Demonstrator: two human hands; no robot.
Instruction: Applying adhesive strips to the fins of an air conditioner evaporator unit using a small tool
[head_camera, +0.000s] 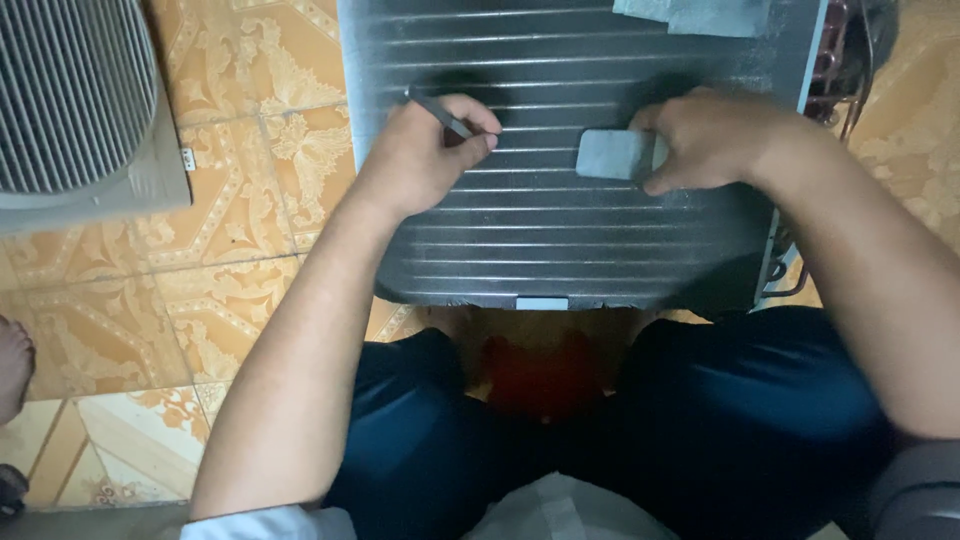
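Grey metal, finned: a flat coil panel (560, 240) lies on the floor across the upper middle of the frame, its thin horizontal ribs running side to side, near edge just above the person's knees. A small pale tab sits on that near edge at centre.

Left hand (425, 150), at upper centre-left, rests on the panel's left part, fingers curled shut around a thin dark rod-like tool (440, 115); the tool angles up and left out of the fist. What kind of tool it is cannot be told.

Right hand (715, 135), upper centre-right, pinches a small grey rectangular pad (612, 154) between thumb and fingers, pad lying flat against the ribs. The two hands are apart, pad between them.

More grey patches (700, 15) lie at the panel's top edge, cut off by the frame. Copper-coloured tubing (835, 70) runs along the panel's right side, partly blurred.

Both forearms are bare. Dark blue trousers (720, 420) fill the lower middle; something red (540, 385) shows in shadow between the knees, not identifiable.

Patterned orange and cream tile floor (230, 270) spreads to the left. A grey slatted grille housing (75, 100) occupies the upper left corner. Bare toes (12, 365) at the far left edge; whose they are cannot be told.
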